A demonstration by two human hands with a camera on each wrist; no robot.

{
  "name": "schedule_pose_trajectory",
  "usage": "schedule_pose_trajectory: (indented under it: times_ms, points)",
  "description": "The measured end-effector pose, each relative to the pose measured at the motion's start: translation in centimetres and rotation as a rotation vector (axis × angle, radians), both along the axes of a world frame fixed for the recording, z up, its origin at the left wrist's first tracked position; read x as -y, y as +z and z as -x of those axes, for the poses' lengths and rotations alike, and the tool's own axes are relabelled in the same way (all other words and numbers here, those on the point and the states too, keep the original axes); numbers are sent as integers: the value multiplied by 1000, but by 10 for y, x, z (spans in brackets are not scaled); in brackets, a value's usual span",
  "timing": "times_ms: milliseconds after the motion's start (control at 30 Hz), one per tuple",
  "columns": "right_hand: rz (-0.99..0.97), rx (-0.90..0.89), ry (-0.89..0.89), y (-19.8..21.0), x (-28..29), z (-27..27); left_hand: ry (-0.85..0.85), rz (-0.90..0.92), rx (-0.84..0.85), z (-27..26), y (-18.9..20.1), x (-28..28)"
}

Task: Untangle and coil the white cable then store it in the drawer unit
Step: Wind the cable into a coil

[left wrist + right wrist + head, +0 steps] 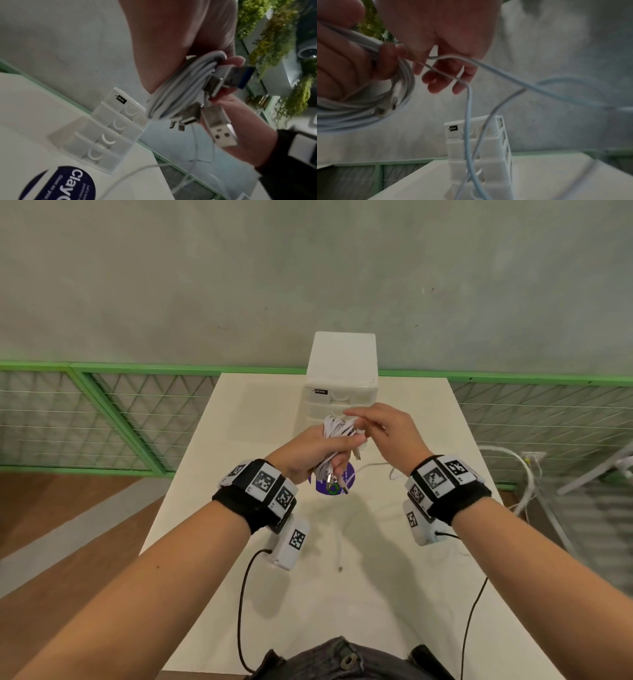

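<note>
My left hand point(329, 450) grips a bundle of white cable point(337, 433) wound into loops, held above the table in front of the drawer unit point(342, 364). Several USB plugs point(221, 135) stick out under the coil point(178, 88). My right hand point(375, 422) is at the top right of the bundle, its fingers curled on a loose strand point(468, 108). That strand hangs down and trails over the table point(375, 465) to the right. The white drawer unit point(111, 129) stands at the table's far edge with its drawers pushed in.
A round purple sticker point(334, 486) lies on the white table point(239, 440) under my hands. A thin cable end point(340, 566) rests nearer to me. A green mesh fence point(102, 412) and a grey wall lie behind. White tubing point(524, 470) sits off the table's right side.
</note>
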State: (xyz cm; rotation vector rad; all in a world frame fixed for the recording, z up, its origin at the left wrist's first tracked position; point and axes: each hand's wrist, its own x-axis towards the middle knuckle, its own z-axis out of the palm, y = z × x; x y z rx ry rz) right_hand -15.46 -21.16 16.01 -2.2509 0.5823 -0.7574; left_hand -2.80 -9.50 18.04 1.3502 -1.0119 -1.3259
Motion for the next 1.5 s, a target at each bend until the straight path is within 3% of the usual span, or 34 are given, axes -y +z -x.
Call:
schedule_pose_trajectory:
  times_ms: [100,167,400,633,767,1000,1267,1367,1500]
  points:
    - [-270,31,82,-4,-7,-4,-6,-41,-111,-1,0,-1]
    - [-347,50,147,-4,-12,-6,-22,-68,-201,-2,1,-5]
    - [-381,59,223,3,-18,-7,-135,-95,-403,-1,1,-13]
    - [-521,134,279,-3,-18,-8,-55,-99,-430,-1,1,-18]
    - [-648,176,198,-21,-21,-10,21,-80,-475,1,4,-14]
    - [-376,-106,44,-55,-44,-5,127,63,-646,1,9,-2]
    - [-276,-519,172,-85,-54,7,354,273,-732,-19,15,13]
    - [-262,-592,204,-86,-59,13,463,367,-642,-33,22,18]
    - [-258,-476,228,-67,-63,14,601,440,-384,-42,18,24]
